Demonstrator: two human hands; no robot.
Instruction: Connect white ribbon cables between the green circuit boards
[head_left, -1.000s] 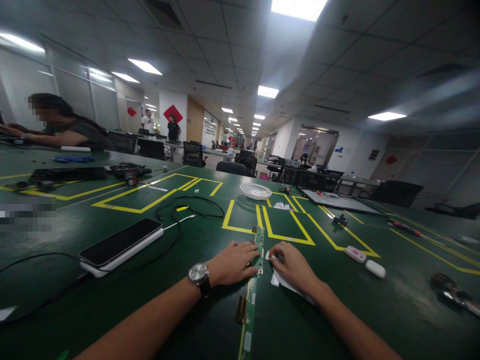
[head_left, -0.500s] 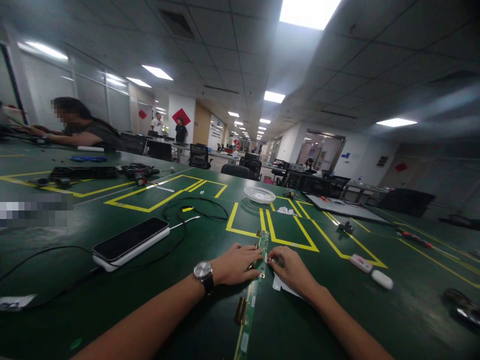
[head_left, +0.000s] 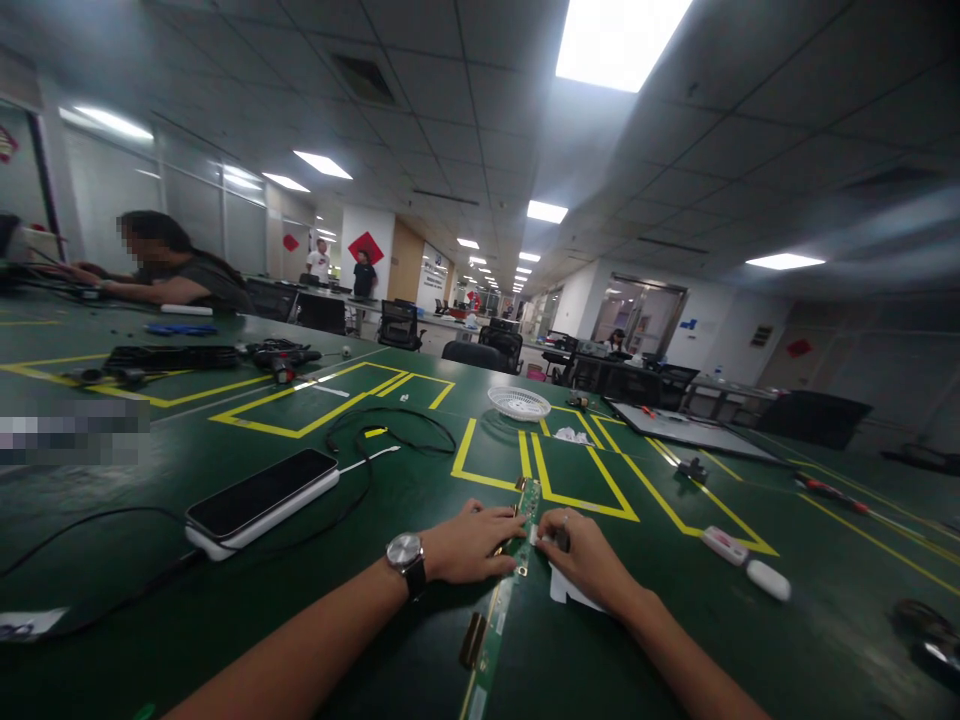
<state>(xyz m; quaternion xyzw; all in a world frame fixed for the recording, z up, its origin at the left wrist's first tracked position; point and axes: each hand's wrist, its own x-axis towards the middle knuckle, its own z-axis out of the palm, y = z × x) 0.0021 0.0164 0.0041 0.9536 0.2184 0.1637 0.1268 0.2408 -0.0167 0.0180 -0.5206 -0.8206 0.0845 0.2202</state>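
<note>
A long, narrow green circuit board [head_left: 491,640] with gold-coloured flexible tabs runs away from me across the table. My left hand [head_left: 476,540], with a watch on the wrist, lies over the board with its fingers spread and pressing on it. Against the board's right edge, my right hand [head_left: 581,555] has thumb and fingers pinched together beside a small white patch [head_left: 533,534]. Whether that patch is held or stuck to the board, I cannot tell. Partly under my right hand lies a white sheet [head_left: 566,588].
Left of the board are a phone-like device [head_left: 262,500] on a white base and a black cable [head_left: 409,412]. Beyond stands a white basket [head_left: 519,402] near crumpled tissue [head_left: 574,436]. A pink-and-white object [head_left: 724,545] and a screwdriver [head_left: 832,494] lie right. A person [head_left: 176,265] sits far left.
The view has tilted slightly upward, so the table things sit lower in it. Both hands stay at the board, the right still pinched at its edge.
</note>
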